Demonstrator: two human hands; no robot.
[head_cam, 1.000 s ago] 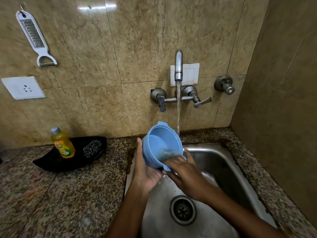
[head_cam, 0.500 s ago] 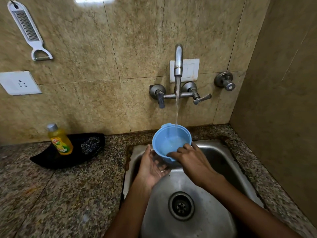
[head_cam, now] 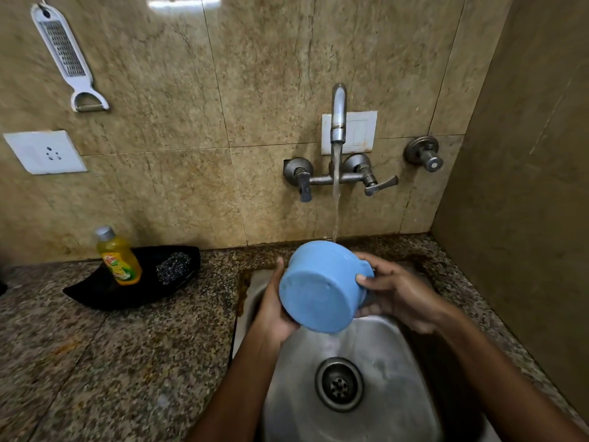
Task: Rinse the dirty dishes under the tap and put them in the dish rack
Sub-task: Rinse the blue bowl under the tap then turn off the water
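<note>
The blue bowl (head_cam: 318, 288) is tipped on its side over the steel sink (head_cam: 382, 362), its flat underside turned toward the camera and slightly down, its open mouth facing away toward the tiled wall; the axis from base to mouth runs from near to far, tilted upward at the far end. The stream from the tap (head_cam: 338, 113) falls onto the top of the bowl's far rim. The left hand (head_cam: 274, 309) cups the bowl's left wall and lower edge, palm pressed against it, thumb up along the side. The right hand (head_cam: 395, 295) grips the right side near the rim, fingers curled over the top edge and the thumb tip pressed on the outer wall. Both hands are closed around the bowl
</note>
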